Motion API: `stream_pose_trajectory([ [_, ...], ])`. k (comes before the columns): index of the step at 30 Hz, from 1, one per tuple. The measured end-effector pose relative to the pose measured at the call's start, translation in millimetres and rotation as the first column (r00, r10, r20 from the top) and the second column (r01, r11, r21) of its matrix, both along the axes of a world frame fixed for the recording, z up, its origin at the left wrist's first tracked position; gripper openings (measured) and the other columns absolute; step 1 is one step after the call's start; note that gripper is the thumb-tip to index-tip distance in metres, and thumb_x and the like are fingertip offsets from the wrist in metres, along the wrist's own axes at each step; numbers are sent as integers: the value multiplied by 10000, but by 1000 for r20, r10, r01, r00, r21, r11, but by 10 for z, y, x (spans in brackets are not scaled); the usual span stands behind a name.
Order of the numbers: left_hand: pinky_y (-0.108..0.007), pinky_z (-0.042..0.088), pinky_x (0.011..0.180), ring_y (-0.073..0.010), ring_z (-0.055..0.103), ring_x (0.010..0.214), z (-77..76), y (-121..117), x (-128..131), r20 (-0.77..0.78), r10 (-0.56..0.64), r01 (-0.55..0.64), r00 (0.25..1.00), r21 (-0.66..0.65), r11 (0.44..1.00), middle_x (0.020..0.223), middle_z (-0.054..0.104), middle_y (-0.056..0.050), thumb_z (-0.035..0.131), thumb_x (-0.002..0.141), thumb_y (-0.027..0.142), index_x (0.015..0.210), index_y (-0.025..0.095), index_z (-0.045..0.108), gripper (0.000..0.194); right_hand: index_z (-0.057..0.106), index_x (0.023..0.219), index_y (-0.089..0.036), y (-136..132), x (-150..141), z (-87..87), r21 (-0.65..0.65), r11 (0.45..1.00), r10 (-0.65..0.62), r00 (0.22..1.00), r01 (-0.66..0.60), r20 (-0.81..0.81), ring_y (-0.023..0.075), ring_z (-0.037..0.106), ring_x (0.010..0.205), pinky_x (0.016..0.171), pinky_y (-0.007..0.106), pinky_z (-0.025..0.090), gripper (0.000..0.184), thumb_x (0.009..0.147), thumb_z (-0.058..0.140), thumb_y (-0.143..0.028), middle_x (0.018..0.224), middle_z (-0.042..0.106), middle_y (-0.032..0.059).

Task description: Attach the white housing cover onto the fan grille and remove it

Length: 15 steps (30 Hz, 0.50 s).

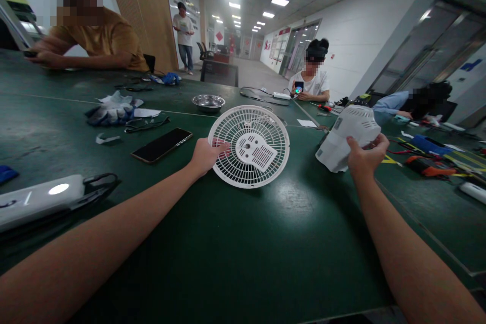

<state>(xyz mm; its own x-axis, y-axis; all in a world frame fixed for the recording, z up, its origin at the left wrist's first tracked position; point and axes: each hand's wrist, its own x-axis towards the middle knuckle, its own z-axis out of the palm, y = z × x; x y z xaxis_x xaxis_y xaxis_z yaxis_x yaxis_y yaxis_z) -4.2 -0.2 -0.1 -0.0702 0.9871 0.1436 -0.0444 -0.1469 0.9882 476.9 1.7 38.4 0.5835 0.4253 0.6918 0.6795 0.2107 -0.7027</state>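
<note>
My left hand (208,156) grips the left rim of a round white fan grille (224,169), thumb on the near face and fingers showing behind the bars. The grille is tilted up above the green table (243,248), and its slotted hub faces me. To the right, my right hand (366,154) is closed around a white plastic housing (345,131) with vent slots near its top. That housing leans to one side; its far side is hidden. Between the two parts lies a gap, so they do not touch.
A black phone (162,145), work gloves (112,111) and a white device with a strap (41,202) lie left. Behind the grille stands a metal bowl (208,103). An orange-and-black meter (429,166) and cables lie right. Several people are around the table and beyond.
</note>
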Motion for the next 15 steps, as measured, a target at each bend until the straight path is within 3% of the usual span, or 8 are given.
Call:
stream_pose_trajectory([
  [4,-395,656,765,-234,782,771,-11,2,-2,3,3,-3,1000,5,1000,833,804,-73,800,816,150,889,143,768,81,537,1342,-141,-20,-2,17,43,998,-48,998,49,-36,292,685,1025,930,445,545,822,639,870,-407,1303,651,173],
  [9,-396,655,763,-239,781,775,-21,10,-23,-22,-14,14,1000,10,1000,836,803,-75,807,819,173,891,148,771,84,521,1358,-176,-26,14,-8,26,1000,9,999,-10,43,274,701,1016,878,428,566,768,700,822,-435,1344,644,161],
  [15,-395,652,755,-244,783,781,-8,7,-12,-10,-7,7,1000,6,1000,834,803,-75,811,819,175,889,144,765,89,434,1444,-206,-33,-58,-10,25,993,112,992,-114,64,267,721,1049,876,429,600,848,724,795,-471,1434,582,163],
])
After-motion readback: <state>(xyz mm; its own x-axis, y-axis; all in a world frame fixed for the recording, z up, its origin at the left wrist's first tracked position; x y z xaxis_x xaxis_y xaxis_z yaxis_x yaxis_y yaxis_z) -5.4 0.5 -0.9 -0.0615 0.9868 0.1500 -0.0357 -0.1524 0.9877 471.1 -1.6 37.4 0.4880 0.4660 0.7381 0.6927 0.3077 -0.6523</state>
